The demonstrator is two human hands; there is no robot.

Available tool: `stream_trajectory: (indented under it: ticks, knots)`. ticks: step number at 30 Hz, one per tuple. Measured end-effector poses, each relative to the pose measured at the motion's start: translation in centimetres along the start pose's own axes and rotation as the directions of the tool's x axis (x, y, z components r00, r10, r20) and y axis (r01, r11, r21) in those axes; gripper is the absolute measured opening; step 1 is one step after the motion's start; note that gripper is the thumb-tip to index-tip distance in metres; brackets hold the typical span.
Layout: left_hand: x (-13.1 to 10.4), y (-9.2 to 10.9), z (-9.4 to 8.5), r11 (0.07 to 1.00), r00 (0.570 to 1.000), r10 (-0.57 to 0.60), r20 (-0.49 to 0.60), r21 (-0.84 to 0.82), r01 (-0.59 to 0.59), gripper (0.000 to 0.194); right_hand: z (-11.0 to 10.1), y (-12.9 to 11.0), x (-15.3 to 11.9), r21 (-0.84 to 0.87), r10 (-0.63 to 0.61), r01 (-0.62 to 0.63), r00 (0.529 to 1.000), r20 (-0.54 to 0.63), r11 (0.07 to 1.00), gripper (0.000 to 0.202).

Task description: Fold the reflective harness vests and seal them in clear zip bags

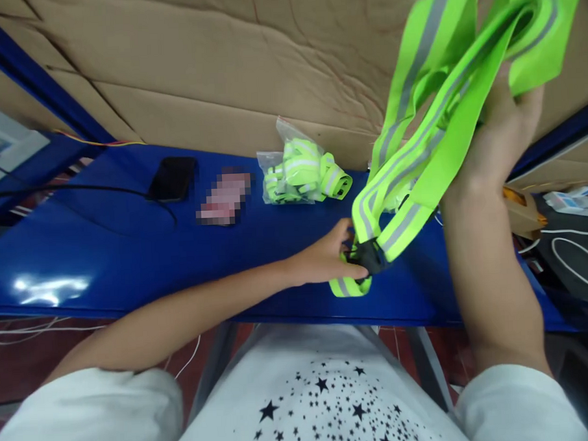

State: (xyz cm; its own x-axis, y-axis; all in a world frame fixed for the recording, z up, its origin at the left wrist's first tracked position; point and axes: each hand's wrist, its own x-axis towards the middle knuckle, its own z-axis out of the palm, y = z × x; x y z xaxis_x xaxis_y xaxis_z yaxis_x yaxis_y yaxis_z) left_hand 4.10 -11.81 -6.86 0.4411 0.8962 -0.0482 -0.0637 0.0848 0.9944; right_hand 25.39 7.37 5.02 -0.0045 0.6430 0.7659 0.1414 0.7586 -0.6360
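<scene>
Neon-green reflective straps (441, 136) with grey stripes stretch from the middle of the table up to the top right. At their lower end, my left hand (332, 258) is closed on a black plastic buckle (371, 256), and a short loop of strap hangs beneath it. Raised at the upper right, my right hand (506, 117) has the bunched strap loops draped over and around it. The webbing covers most of its fingers. Clear plastic bags with folded green straps (304, 168) lie at the back of the table, left of the held straps.
On the blue table (130, 266) lie a black phone (172, 178) and a blurred pinkish item (226, 196). Brown cardboard (219, 68) lines the back. A black cable (78, 186) crosses the left side. At right stands a small cardboard box (525, 210) near white cables.
</scene>
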Motion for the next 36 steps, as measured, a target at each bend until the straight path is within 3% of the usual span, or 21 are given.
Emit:
stream_trajectory:
  ticks: [2, 3, 5, 7, 9, 10, 11, 12, 13, 15, 16, 18, 20, 23, 25, 27, 30, 36]
  knots:
    - [-0.7, -0.2, -3.0, 0.993, 0.995, 0.036, -0.093, 0.117, -0.025, 0.076, -1.5, 2.1, -2.0, -0.012, -0.001, -0.001, 0.976, -0.216, 1.000, 0.047]
    - [-1.0, -0.2, -4.4, 0.979, 0.985, 0.081, -0.152, 0.200, -0.049, 0.069, -2.3, 3.0, -3.2, -0.075, 0.044, -0.068, 0.957, -0.287, 0.995, 0.041]
    - [-1.7, -0.1, -6.3, 0.927, 0.946, 0.198, -0.258, 0.363, -0.095, 0.061, -3.7, 4.1, -5.8, -0.211, 0.091, -0.175, 0.931, -0.354, 0.962, 0.040]
    - [-2.1, 0.1, -6.9, 0.898, 0.916, 0.280, -0.288, 0.415, -0.144, 0.061, -4.1, 3.4, -8.5, -0.303, 0.000, -0.136, 0.912, -0.410, 0.943, 0.051]
    - [-2.2, 0.2, -6.7, 0.911, 0.913, 0.296, -0.280, 0.370, -0.182, 0.064, -3.4, 1.0, -11.0, -0.586, -0.241, 0.059, 0.941, -0.237, 0.808, 0.052]
    - [-2.1, 0.2, -6.4, 0.922, 0.917, 0.290, -0.274, 0.338, -0.191, 0.065, -2.7, -0.5, -12.2, -0.619, -0.279, 0.185, 0.958, -0.058, 0.763, 0.048]
    - [-2.0, 0.2, -6.2, 0.930, 0.919, 0.286, -0.270, 0.310, -0.199, 0.065, -1.8, -2.0, -13.3, -0.578, -0.290, 0.334, 0.942, 0.170, 0.744, 0.044]
    - [-2.0, 0.2, -5.9, 0.935, 0.920, 0.288, -0.265, 0.284, -0.211, 0.064, -0.8, -3.3, -14.3, -0.496, -0.259, 0.464, 0.866, 0.427, 0.734, 0.045]
    - [-1.9, 0.2, -5.7, 0.937, 0.919, 0.300, -0.255, 0.262, -0.233, 0.062, 0.2, -4.3, -15.1, -0.415, -0.251, 0.579, 0.745, 0.618, 0.702, 0.049]
    - [-2.0, 0.1, -5.4, 0.924, 0.907, 0.352, -0.232, 0.242, -0.297, 0.057, 1.8, -5.4, -16.6, -0.321, -0.198, 0.688, 0.562, 0.803, 0.650, 0.056]
    - [-2.0, 0.1, -5.3, 0.911, 0.896, 0.385, -0.220, 0.249, -0.330, 0.055, 2.4, -5.5, -17.1, -0.309, -0.185, 0.718, 0.520, 0.834, 0.624, 0.057]
    - [-2.2, 0.2, -5.2, 0.880, 0.877, 0.444, -0.182, 0.274, -0.388, 0.051, 2.9, -5.1, -17.7, -0.333, -0.194, 0.736, 0.529, 0.826, 0.589, 0.050]
    - [-2.4, 0.4, -5.2, 0.870, 0.875, 0.462, -0.143, 0.265, -0.415, 0.048, 2.9, -4.7, -18.0, -0.374, -0.248, 0.733, 0.586, 0.772, 0.568, 0.040]
    - [-2.7, 1.2, -5.5, 0.901, 0.912, 0.395, -0.109, 0.237, -0.362, 0.034, 2.6, -4.6, -18.0, -0.418, -0.386, 0.752, 0.635, 0.669, 0.510, 0.021]
    - [-2.9, 1.7, -5.5, 0.878, 0.928, 0.371, -0.046, 0.343, -0.334, 0.031, 2.4, -4.7, -18.0, -0.449, -0.460, 0.778, 0.624, 0.632, 0.440, 0.019]
    - [-3.1, 2.0, -5.3, 0.789, 0.919, 0.393, 0.026, 0.503, -0.352, 0.031, 2.4, -4.8, -18.1, -0.472, -0.496, 0.799, 0.601, 0.627, 0.373, 0.018]
    - [-3.3, 2.1, -4.8, 0.696, 0.911, 0.412, 0.014, 0.641, -0.325, 0.033, 2.4, -4.7, -18.2, -0.490, -0.511, 0.814, 0.579, 0.635, 0.313, 0.024]
    - [-3.2, 1.7, -4.6, 0.789, 0.968, 0.244, -0.060, 0.593, -0.162, 0.037, 2.4, -4.7, -18.6, -0.481, -0.440, 0.808, 0.589, 0.678, 0.341, 0.052]
